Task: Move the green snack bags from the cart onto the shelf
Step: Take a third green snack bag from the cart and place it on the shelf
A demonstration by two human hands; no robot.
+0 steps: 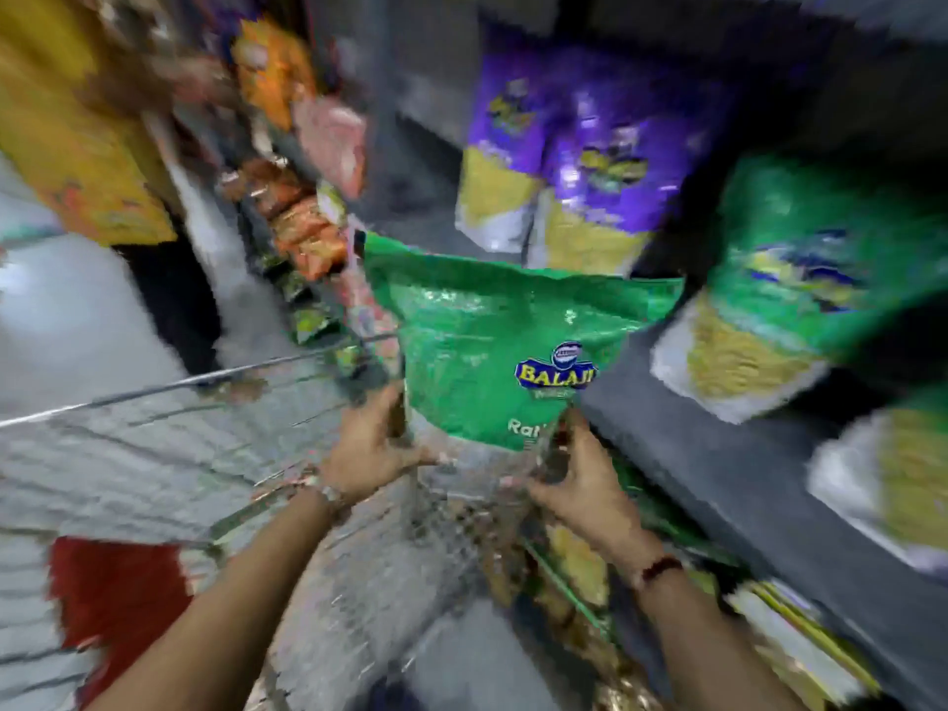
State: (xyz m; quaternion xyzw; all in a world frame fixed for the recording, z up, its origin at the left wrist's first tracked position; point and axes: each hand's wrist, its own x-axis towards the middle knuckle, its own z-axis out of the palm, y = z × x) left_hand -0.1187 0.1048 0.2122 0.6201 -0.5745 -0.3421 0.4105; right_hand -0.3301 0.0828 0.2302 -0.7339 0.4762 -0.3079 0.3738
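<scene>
Gripping the lower corners of a green bag [492, 346], the left hand [369, 449] pinches its left corner and the right hand [579, 484] its right. The bag hangs above the wire cart [169, 387], which extends left of it. Right of the bag, a shelf [718, 469] carries purple bags [564, 161] and more green bags [800, 279]. Blur obscures finer detail.

Floor: I saw pale grey floor [66, 320] at left of frame | Shelving: dark grey shelf [682, 454] ran diagonally across right side | Upper centre: grey upright post [379, 94], blurred | Lower left: red patch [118, 597], unclear | Light: dim, heavily motion-blurred.
</scene>
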